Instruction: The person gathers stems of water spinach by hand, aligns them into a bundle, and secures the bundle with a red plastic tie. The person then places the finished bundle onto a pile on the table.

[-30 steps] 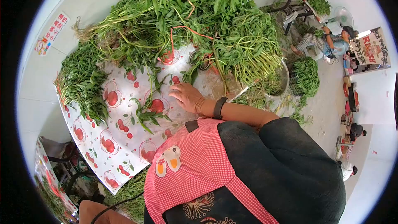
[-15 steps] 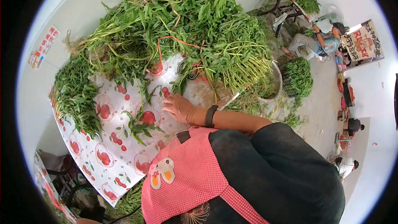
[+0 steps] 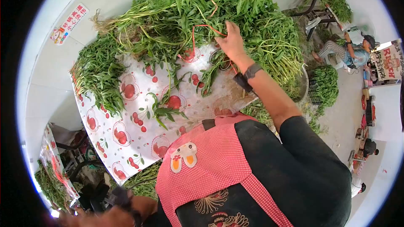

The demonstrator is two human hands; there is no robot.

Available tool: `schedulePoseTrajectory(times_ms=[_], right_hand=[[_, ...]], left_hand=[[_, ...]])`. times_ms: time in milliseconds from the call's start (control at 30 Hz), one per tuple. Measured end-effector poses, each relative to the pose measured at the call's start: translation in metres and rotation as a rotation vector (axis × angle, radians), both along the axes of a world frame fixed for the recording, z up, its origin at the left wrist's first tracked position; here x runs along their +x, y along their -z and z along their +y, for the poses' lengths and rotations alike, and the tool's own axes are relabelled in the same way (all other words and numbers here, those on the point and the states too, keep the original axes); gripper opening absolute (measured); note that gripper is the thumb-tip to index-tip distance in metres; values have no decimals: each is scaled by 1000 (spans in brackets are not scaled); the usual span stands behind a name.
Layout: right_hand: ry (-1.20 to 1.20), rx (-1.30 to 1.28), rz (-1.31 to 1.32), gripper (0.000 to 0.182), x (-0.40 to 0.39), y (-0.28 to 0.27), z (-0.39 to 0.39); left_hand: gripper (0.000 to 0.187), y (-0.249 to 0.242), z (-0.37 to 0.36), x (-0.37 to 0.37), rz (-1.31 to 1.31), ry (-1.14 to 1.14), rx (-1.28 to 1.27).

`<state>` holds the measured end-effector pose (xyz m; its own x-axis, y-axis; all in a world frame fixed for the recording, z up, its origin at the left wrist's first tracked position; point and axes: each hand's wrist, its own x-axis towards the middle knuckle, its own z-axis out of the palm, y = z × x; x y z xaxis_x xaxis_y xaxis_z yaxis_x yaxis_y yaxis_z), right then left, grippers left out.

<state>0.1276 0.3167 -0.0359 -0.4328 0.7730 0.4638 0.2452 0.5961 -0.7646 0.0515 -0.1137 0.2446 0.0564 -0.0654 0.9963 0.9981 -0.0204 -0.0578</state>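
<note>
Step, judged from pose: the right hand is working at the near edge of the heap, apparently picking out either greens or the red cord. The heap is spreading over the far part of the counter, upper middle of the frame. The cord is running across its front, one end lying at the right hand's thumb side.

Next move, as a judgement: it is calling for the right fingers to be closing on a few stems or on that cord end, then drawing it free without dragging the tangled leaves along. The pale patch of counter, mid-frame, is offering room to lay things down; a loose sprig is lying there, and a bunch is resting at the left edge.

Pose: the right forearm is slanting up and leftward from the dark sleeve, a band circling the wrist. The back of the hand is facing the camera, fingers pointing to the top of the frame, thumb parted from them; nothing is showing clamped between.

The left hand is hanging at lower left, well apart from the right. It is blurring badly, so I cannot tell whether it is gripping anything.
</note>
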Motion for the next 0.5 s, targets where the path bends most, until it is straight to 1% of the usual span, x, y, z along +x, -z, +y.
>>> schedulePoseTrajectory(times_ms=[67, 100, 133, 167, 200, 233, 267, 300, 367, 400, 467, 500], right_hand=[[-64, -14, -530, 20, 2, 23, 21], [-67, -18, -524, 20, 2, 23, 10], [-125, -69, -376, 16, 6, 21, -10], [-181, -122, -231, 14, 9, 20, -30], [-294, -47, -271, 14, 11, 34, -46], [-403, 27, -310, 15, 13, 48, -63], [-543, 28, -432, 16, 15, 51, -81], [-682, 25, -552, 16, 19, 54, -99], [-752, 62, -672, 18, 29, 66, -127], [-741, 55, -669, 18, 31, 69, -135], [-822, -110, -736, 19, 34, 65, -143], [-811, -116, -737, 19, 36, 63, -143]], left_hand=[[36, 50, 18, 6, -626, 195, -269], [30, 64, 44, 9, -799, 217, -303], [28, 87, 43, -4, -912, 118, -423], [14, 103, 67, 5, -1042, 142, -273], [16, 122, 66, 3, -1174, 121, -383], [15, 136, 73, 7, -1280, 229, -422], [10, 152, 74, 9, -1397, 249, -478], [10, 174, 73, 7, -1436, 344, -519], [12, 201, 76, 13, -1504, 348, -637], [12, 213, 77, 16, -1549, 395, -680], [13, 227, 83, 23, -1627, 461, -729], [13, 232, 86, 27, -1626, 470, -739]])
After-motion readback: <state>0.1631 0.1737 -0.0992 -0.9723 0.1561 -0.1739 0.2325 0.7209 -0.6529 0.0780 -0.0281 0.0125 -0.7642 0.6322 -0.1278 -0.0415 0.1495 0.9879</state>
